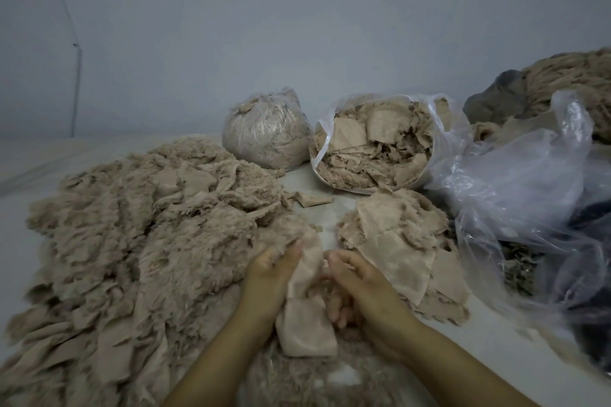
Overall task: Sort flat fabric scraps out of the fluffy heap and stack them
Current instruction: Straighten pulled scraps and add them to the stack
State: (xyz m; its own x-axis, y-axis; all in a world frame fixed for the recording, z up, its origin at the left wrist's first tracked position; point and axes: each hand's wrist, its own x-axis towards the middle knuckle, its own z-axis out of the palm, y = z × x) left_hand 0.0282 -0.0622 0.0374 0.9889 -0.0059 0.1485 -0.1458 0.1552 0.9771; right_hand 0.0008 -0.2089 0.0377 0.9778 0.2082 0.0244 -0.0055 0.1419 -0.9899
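A big heap of beige fluffy fabric [142, 225] covers the left of the pale surface. To the right of my hands lies a stack of flat beige scraps [396, 248]. My left hand [271, 277] grips the upper part of a long flat beige scrap [305, 314] that hangs down between both hands. My right hand [357, 287] is curled beside it, fingers at the scrap's right edge; whether they pinch it is unclear.
An open clear bag [373, 145] full of flat scraps lies on its side at the back, a tied bag of fluff [264, 132] to its left. Crumpled clear plastic bags [529, 192] and a dark bundle fill the right. One loose scrap [310, 200] lies mid-table.
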